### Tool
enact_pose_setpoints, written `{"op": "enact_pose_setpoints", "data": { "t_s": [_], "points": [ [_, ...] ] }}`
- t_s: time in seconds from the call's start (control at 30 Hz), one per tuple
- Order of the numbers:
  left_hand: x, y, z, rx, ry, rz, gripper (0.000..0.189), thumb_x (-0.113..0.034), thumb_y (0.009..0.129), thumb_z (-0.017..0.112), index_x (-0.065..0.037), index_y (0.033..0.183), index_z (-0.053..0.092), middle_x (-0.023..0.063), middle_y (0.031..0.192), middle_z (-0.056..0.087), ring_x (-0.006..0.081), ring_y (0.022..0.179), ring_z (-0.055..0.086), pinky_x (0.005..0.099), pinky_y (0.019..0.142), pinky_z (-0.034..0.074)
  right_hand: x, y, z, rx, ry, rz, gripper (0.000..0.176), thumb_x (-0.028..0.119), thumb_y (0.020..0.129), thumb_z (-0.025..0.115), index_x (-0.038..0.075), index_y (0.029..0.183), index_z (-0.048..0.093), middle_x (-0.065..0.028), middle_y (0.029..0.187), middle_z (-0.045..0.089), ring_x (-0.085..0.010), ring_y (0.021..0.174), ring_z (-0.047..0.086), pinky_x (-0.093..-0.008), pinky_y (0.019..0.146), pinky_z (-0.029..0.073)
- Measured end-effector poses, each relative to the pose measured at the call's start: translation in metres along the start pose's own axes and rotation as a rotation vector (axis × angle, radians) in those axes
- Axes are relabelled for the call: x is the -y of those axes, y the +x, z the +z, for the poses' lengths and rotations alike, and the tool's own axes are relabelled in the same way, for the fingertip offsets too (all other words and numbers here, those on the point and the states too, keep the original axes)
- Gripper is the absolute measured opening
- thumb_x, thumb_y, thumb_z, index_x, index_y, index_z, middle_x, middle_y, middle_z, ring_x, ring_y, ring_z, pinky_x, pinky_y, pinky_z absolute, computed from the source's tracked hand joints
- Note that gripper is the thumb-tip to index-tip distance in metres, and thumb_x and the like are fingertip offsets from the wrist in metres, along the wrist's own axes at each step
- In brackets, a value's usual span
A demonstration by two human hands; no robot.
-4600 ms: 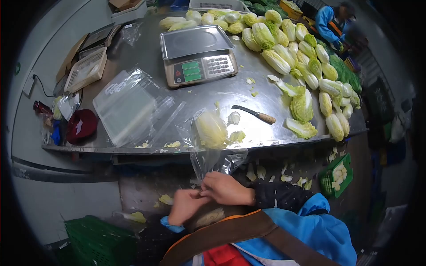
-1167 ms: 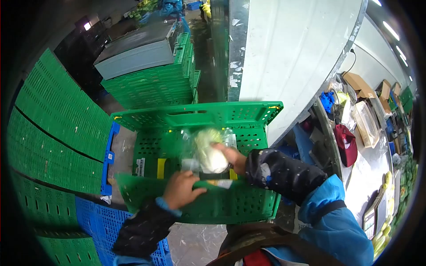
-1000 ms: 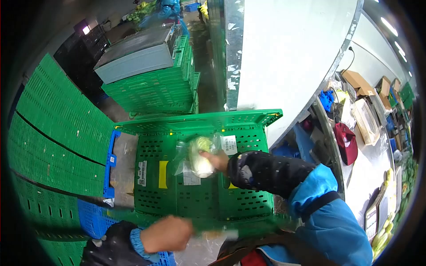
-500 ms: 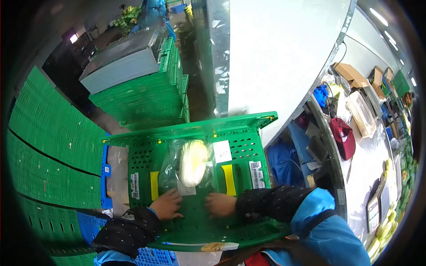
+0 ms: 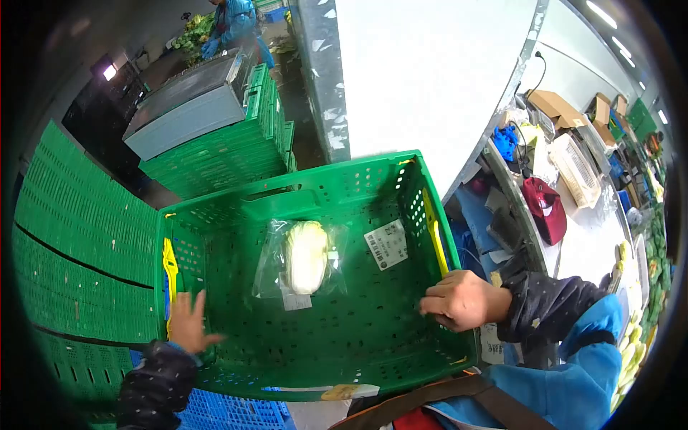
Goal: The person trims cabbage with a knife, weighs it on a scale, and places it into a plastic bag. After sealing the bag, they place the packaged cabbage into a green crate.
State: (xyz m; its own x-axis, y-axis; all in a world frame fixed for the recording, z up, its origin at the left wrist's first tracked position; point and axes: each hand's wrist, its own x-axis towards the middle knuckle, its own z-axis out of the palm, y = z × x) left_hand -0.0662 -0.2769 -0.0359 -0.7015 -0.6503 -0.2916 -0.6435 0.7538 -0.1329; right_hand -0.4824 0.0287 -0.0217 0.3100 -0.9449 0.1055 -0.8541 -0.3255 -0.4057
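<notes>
A green plastic crate (image 5: 358, 337) stands in front of me with its walls upright. On its floor lies a Chinese cabbage (image 5: 308, 258) in a clear plastic bag (image 5: 269, 269), with a small white label at the lower end. A printed paper sheet (image 5: 386, 244) lies to the right of the cabbage. My left hand (image 5: 189, 324) is at the crate's left wall, fingers spread and holding nothing. My right hand (image 5: 459, 299) lies over the rim of the right wall, its fingers curled inward. Yellow handles (image 5: 170, 266) show on both end walls.
Stacked green crates (image 5: 86, 244) stand on the left, more behind under a grey box (image 5: 190, 107). A blue crate (image 5: 229, 412) is below. To the right, a cluttered table holds a maroon bag (image 5: 545, 209) and a white basket (image 5: 575, 170). A person (image 5: 236, 25) in blue is farther back.
The end walls that lay folded inside the crate now stand up. My hands have moved apart from the middle to the left and right ends. The cabbage stays on the floor.
</notes>
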Motion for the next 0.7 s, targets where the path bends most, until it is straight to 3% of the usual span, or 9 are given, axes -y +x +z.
{"op": "enact_pose_setpoints", "data": {
  "t_s": [0.1,0.2,0.27,0.37,0.43,0.53,0.6,0.67,0.7],
  "points": [
    [-0.095,0.081,0.031,-0.197,-0.766,-0.022,0.114,-0.037,0.054,0.086,0.0,0.139,0.019,0.022,0.129,0.041,0.0343,0.126,0.035,0.0426,0.106,0.028,-0.001,0.002,0.014,-0.108,0.028,0.048,0.014,0.011,0.063,0.061,0.007,0.076,0.057,-0.0073,0.068,0.054,-0.0256,0.063,0.058,-0.0367,0.055,0.048],
    [-0.159,0.141,0.071,-0.262,-0.682,0.008,0.112,-0.03,0.059,0.084,-0.002,0.139,0.012,0.0209,0.125,0.044,0.0348,0.12,0.042,0.042,0.102,0.034,-0.001,0.002,0.011,-0.158,0.048,0.076,0.015,0.009,0.061,0.061,0.006,0.075,0.056,-0.0069,0.068,0.054,-0.0257,0.064,0.058,-0.0373,0.058,0.049],
    [-0.196,0.152,0.067,-0.268,-1.166,0.011,0.103,-0.017,0.062,0.08,-0.005,0.137,0.011,0.0196,0.124,0.045,0.0346,0.113,0.048,0.0406,0.096,0.041,0.001,0.001,0.012,-0.174,0.076,0.073,0.014,0.008,0.061,0.061,0.006,0.074,0.055,-0.0067,0.069,0.054,-0.0259,0.068,0.059,-0.0374,0.06,0.049],
    [-0.25,0.146,0.027,0.015,-1.634,-0.087,0.094,-0.005,0.064,0.075,-0.007,0.134,0.012,0.0177,0.124,0.045,0.0303,0.108,0.051,0.039,0.09,0.046,-0.003,-0.001,0.018,-0.218,0.067,0.056,0.023,0.008,0.059,0.064,0.009,0.081,0.059,-0.0034,0.071,0.057,-0.0234,0.066,0.059,-0.0363,0.056,0.048],
    [-0.28,0.189,0.082,-0.227,-1.65,0.215,0.096,-0.003,0.063,0.077,-0.007,0.134,0.013,0.0162,0.124,0.046,0.0239,0.11,0.049,0.038,0.095,0.041,-0.005,-0.002,0.018,-0.244,0.088,0.055,0.02,0.008,0.059,0.063,0.009,0.077,0.058,-0.0042,0.07,0.056,-0.0245,0.065,0.059,-0.0372,0.056,0.047],
    [-0.33,0.227,0.087,-0.285,-1.324,0.081,0.11,-0.014,0.054,0.085,-0.005,0.135,0.013,0.0161,0.124,0.044,0.0263,0.114,0.044,0.0385,0.1,0.035,-0.014,-0.006,0.026,-0.228,0.042,0.024,0.017,0.01,0.059,0.062,0.008,0.075,0.055,-0.0057,0.068,0.054,-0.0271,0.065,0.058,-0.0385,0.056,0.047],
    [-0.334,0.19,0.006,0.059,-1.69,0.063,0.094,-0.028,0.062,0.082,0.001,0.132,0.025,0.0178,0.126,0.042,0.0282,0.115,0.044,0.0383,0.1,0.035,-0.016,-0.009,0.036,-0.249,0.051,0.023,0.018,0.01,0.059,0.062,0.007,0.075,0.055,-0.0072,0.069,0.054,-0.0288,0.067,0.057,-0.0391,0.057,0.046],
    [-0.281,0.202,0.047,-0.454,-0.791,0.37,0.089,-0.038,0.076,0.071,0.008,0.135,0.023,0.0261,0.134,0.036,0.0333,0.12,0.041,0.039,0.102,0.033,-0.017,-0.008,0.035,-0.325,0.121,0.001,0.02,0.009,0.061,0.062,0.006,0.08,0.057,-0.0085,0.073,0.055,-0.028,0.07,0.057,-0.0372,0.06,0.046],
    [-0.273,0.164,-0.002,-0.257,-0.719,0.254,0.088,-0.037,0.079,0.069,0.005,0.138,0.02,0.0264,0.137,0.033,0.0312,0.124,0.039,0.0378,0.103,0.033,-0.016,-0.011,0.033,-0.378,0.164,-0.019,0.022,0.008,0.063,0.063,0.005,0.084,0.058,-0.0087,0.076,0.056,-0.0265,0.071,0.057,-0.0351,0.061,0.046]
  ]
}}
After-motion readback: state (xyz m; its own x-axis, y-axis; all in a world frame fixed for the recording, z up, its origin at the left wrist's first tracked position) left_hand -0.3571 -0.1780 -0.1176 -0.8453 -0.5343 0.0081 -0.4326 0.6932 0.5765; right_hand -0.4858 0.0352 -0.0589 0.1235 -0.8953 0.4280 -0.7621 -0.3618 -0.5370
